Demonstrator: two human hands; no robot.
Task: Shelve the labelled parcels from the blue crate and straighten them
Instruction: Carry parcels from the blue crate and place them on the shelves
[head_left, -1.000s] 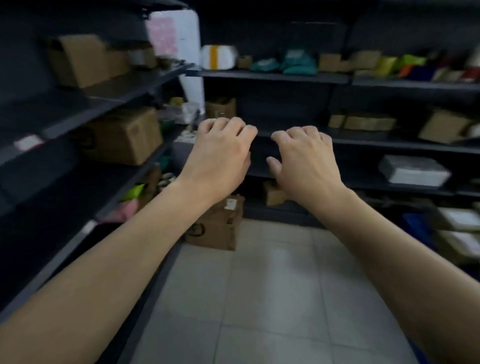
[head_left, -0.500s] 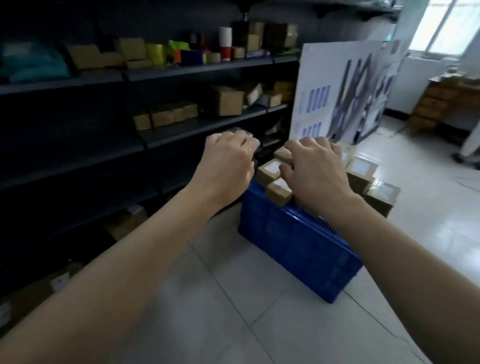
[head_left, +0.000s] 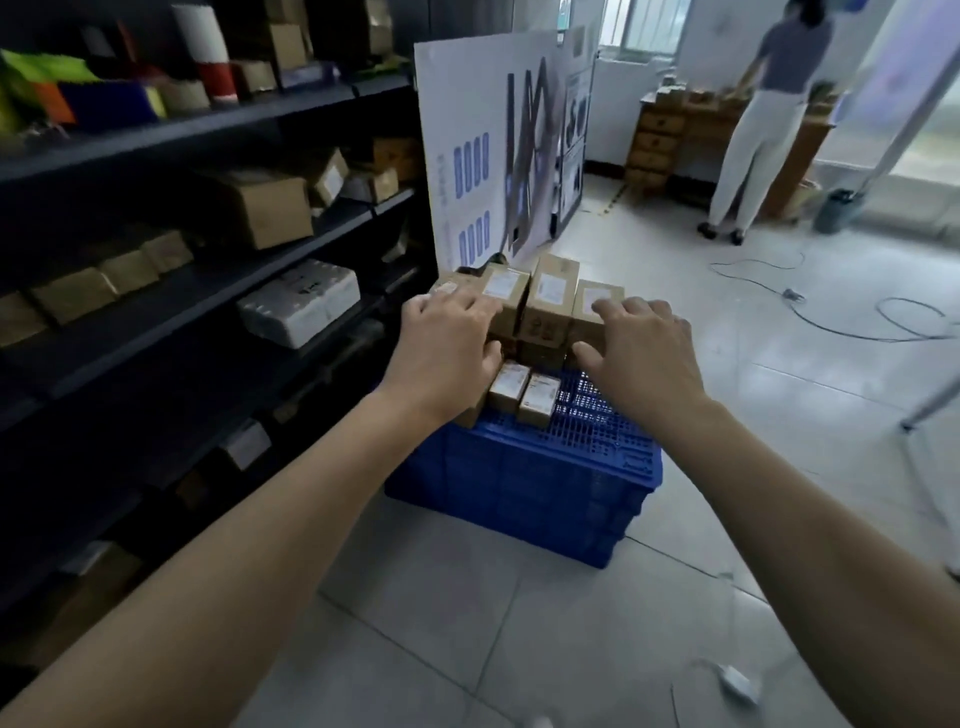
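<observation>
A blue crate (head_left: 524, 488) stands upside down on the tiled floor beside the dark shelving. Several small brown parcels with white labels sit on its top: a taller stack (head_left: 548, 304) at the far side and two small boxes (head_left: 524, 389) nearer me. My left hand (head_left: 447, 353) hovers over the left end of the stack, fingers spread and curled down, touching or nearly touching a labelled box (head_left: 501, 291). Over the right end of the stack is my right hand (head_left: 641, 353), fingers apart. Neither hand holds anything.
Dark shelves (head_left: 208, 291) along the left carry cardboard boxes and a white wrapped packet (head_left: 301, 301). A white printed board (head_left: 498, 145) stands behind the crate. A person (head_left: 763, 114) stands at a wooden desk at the back right. Cables (head_left: 831, 312) lie on the floor.
The view has swung right from the shelves to the blue crate and come closer. Both hands have reached forward over the parcels, fingers opening out.
</observation>
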